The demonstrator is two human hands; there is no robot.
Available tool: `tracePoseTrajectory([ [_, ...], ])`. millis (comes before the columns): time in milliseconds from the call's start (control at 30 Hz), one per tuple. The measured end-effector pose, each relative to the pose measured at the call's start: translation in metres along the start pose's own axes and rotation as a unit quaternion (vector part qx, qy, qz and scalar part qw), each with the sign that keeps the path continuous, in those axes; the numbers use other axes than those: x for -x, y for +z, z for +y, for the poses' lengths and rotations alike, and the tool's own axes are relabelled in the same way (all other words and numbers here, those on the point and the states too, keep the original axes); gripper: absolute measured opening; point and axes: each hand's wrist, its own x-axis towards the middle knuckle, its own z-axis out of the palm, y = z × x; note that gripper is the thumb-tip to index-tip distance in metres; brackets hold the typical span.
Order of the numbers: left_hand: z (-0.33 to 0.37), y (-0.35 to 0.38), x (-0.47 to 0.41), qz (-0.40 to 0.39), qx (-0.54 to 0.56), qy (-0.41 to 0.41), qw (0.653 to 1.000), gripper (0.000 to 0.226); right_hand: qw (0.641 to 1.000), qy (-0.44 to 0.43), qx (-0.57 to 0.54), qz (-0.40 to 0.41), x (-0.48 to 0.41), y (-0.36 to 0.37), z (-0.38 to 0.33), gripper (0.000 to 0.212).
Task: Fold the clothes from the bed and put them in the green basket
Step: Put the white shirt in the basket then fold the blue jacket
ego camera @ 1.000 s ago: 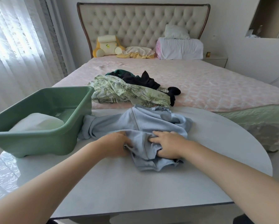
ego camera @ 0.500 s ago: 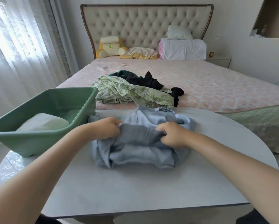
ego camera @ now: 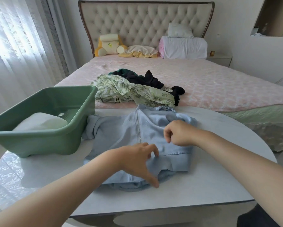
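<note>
Here, the left hand is held spread over the near part of the light blue zip jacket. Its fingers are straight and parted, the fingertips are laid on the fabric by the zip's lower end, and the thumb is stretched toward the near hem. The right hand is held over the jacket's right half with its fingers curled inward; whether cloth is pinched under them cannot be told. Both forearms are extended across the white table from the near corners.

The jacket is laid zip-up on the table. Its lower part is doubled into a bunched fold, its left sleeve is crumpled just beside the wall of the green basket, and its collar lies at the table's far edge, next to the bed. Bare tabletop is seen to the right of the jacket and along the near edge. A white folded piece is seen in the basket. A leaf-print garment and black clothes are piled on the bed beyond.
</note>
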Motion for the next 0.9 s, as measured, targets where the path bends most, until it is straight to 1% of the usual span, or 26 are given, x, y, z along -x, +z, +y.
tracePoseTrajectory([
  [33, 0.001, 0.004, -0.003, 0.0, -0.037, 0.011, 0.999, 0.079, 0.999, 0.019, 0.032, 0.004, 0.001, -0.005, 0.003, 0.035],
  [100, -0.001, 0.009, -0.009, 0.021, -0.067, 0.023, 0.997, 0.057, 0.997, 0.048, 0.057, -0.032, 0.004, -0.013, 0.008, 0.034],
  [167, -0.004, 0.008, -0.014, 0.074, -0.035, 0.01, 0.997, 0.026, 0.992, 0.071, 0.069, -0.074, 0.007, -0.015, 0.015, 0.033],
  [233, -0.012, 0.001, -0.019, 0.132, 0.0, -0.024, 0.991, 0.002, 0.994, 0.074, 0.034, -0.077, 0.009, -0.01, 0.022, 0.036],
  [300, -0.028, -0.008, -0.025, 0.155, 0.026, -0.08, 0.984, 0.014, 0.997, 0.049, -0.002, -0.054, 0.01, -0.006, 0.027, 0.043],
  [367, -0.048, -0.015, -0.028, 0.139, 0.029, -0.148, 0.979, 0.014, 0.998, 0.003, -0.013, -0.056, 0.01, -0.002, 0.032, 0.05],
  [433, -0.065, -0.017, -0.032, 0.109, 0.0, -0.192, 0.975, 0.015, 0.997, -0.019, -0.015, -0.073, 0.008, 0.002, 0.035, 0.055],
  [500, -0.074, -0.015, -0.036, 0.098, -0.023, -0.21, 0.973, 0.02, 0.998, -0.021, 0.007, -0.06, 0.006, 0.007, 0.038, 0.071],
  [533, -0.075, -0.014, -0.037, 0.106, -0.029, -0.209, 0.972, 0.02, 0.999, -0.019, 0.017, -0.043, 0.004, 0.011, 0.039, 0.075],
  [567, -0.076, -0.012, -0.04, 0.118, -0.03, -0.204, 0.971, 0.021, 0.999, -0.024, 0.024, -0.016, 0.002, 0.015, 0.038, 0.079],
  [600, -0.075, -0.01, -0.042, 0.134, -0.024, -0.193, 0.972, 0.027, 0.999, -0.032, 0.031, 0.015, -0.001, 0.018, 0.038, 0.08],
  [633, -0.073, -0.008, -0.043, 0.149, -0.01, -0.174, 0.973, 0.039, 0.997, -0.047, 0.047, 0.05, -0.004, 0.022, 0.037, 0.079],
  [667, -0.07, -0.006, -0.042, 0.16, 0.007, -0.146, 0.976, 0.054, 0.992, -0.068, 0.068, 0.086, -0.007, 0.025, 0.037, 0.072],
  [700, -0.067, -0.005, -0.041, 0.173, 0.023, -0.108, 0.979, 0.065, 0.985, -0.089, 0.088, 0.118, -0.012, 0.027, 0.037, 0.062],
  [733, -0.064, -0.004, -0.04, 0.182, 0.028, -0.065, 0.981, 0.07, 0.979, -0.105, 0.097, 0.144, -0.016, 0.028, 0.037, 0.048],
  [767, -0.062, -0.004, -0.04, 0.187, 0.022, -0.029, 0.982, 0.069, 0.975, -0.115, 0.092, 0.165, -0.018, 0.029, 0.035, 0.033],
  [800, -0.06, -0.005, -0.04, 0.186, 0.02, -0.012, 0.982, 0.062, 0.974, -0.118, 0.082, 0.177, -0.019, 0.03, 0.032, 0.018],
  [833, -0.059, -0.005, -0.04, 0.182, 0.025, -0.017, 0.983, 0.054, 0.973, -0.122, 0.075, 0.181, -0.019, 0.032, 0.029, 0.01],
  [900, -0.052, -0.005, -0.041, 0.175, 0.046, -0.051, 0.982, 0.037, 0.977, -0.112, 0.081, 0.165, -0.018, 0.037, 0.025, 0.015],
])
